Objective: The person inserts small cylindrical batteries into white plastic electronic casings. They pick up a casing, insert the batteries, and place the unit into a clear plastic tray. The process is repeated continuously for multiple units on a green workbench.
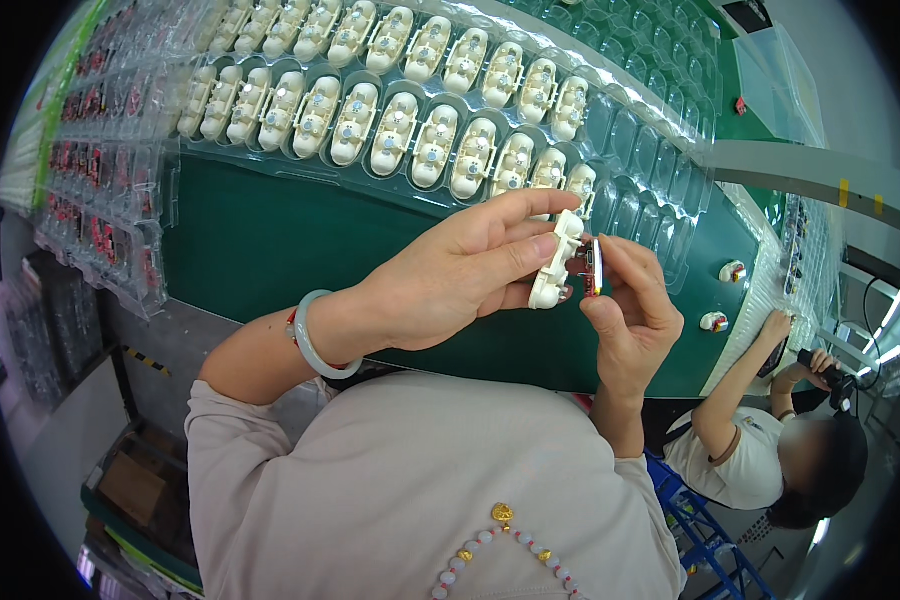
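Over the table's near edge, my left hand [440, 270] grips a cream plastic housing [557, 262] tilted on its side, thumb on one face and fingers behind. Close to its right, my right hand [634, 315] pinches a small circuit board [594, 268] with a white face and red parts, held upright between thumb and fingers. A narrow gap shows between housing and board. Just beyond my hands, a clear blister tray [370, 170] holds rows of similar cream housings [435, 145], and its pockets at the right end hold nothing.
Stacked clear trays with red parts [100, 190] stand at the left. Two small white pieces [715, 321] lie on the green table [240, 230] at right. A grey curved bar [810, 170] crosses the right side. A co-worker [750, 450] sits at lower right, handling a black tool.
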A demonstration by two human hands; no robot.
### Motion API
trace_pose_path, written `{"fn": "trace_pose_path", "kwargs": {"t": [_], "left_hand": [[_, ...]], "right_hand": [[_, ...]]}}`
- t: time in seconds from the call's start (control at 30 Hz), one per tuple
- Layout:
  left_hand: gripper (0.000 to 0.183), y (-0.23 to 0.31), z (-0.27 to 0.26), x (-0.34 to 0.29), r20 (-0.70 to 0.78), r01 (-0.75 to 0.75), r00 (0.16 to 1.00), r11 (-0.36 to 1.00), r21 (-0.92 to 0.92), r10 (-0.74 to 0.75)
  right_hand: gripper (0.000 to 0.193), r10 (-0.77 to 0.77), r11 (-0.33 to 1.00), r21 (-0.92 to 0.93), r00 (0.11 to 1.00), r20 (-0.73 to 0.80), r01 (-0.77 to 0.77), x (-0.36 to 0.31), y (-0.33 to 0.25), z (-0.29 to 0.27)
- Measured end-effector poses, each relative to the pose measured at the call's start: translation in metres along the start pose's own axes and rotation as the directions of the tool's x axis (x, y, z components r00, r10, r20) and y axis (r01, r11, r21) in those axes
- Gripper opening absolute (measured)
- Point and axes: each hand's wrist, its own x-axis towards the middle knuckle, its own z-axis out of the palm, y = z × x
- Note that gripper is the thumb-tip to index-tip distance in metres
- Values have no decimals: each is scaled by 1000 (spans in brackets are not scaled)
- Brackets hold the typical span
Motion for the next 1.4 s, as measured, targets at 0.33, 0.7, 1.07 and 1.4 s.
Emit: {"fn": "trace_pose_path", "kwargs": {"t": [0.33, 0.7, 1.07, 1.4], "left_hand": [[43, -2, -1, 1, -8, 2, 1000, 1000, -19, -3], [42, -1, 0, 1, -15, 10, 1000, 999, -33, -11], [51, -3, -1, -1, 1, 58, 998, 998, 38, -58], [56, -10, 6, -7, -5, -88, 993, 745, 661, 121]], "right_hand": [[46, -42, 995, -87, 999, 21, 43, 1, 0, 0], [49, -51, 992, -118, 999, 19, 53, 1, 0, 3], [49, -193, 921, -331, 979, 69, 205, 2, -2, 4], [56, -368, 786, -491, 922, 117, 376, 0, -2, 13]]}}
